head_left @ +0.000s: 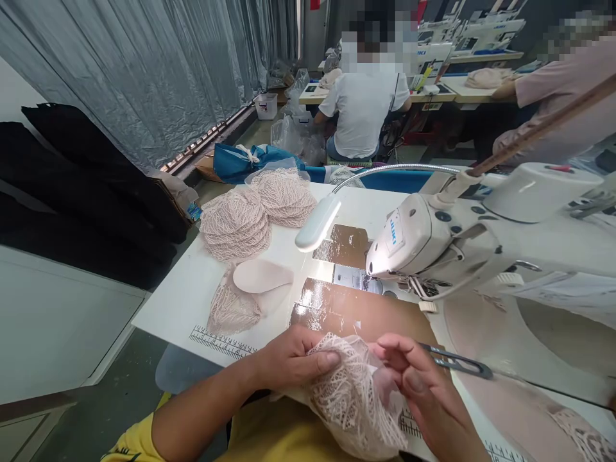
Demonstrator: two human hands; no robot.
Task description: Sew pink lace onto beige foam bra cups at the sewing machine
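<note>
My left hand grips a pale pink lace piece with its thumb on top, close to my body at the table's front edge. My right hand has curled fingers at the right side of the same lace, by its sheer edge. Metal thread snips stick out behind the right hand. Whether that hand holds them or they lie on the table, I cannot tell. To the left lies another lace piece, with a smooth beige pad partly over it.
A JUKI sewing machine stands at the right, with a lamp beside its head. Stacked lace pieces sit at the table's back left. A ruler strip marks the front edge. Two people work beyond, one in a white shirt.
</note>
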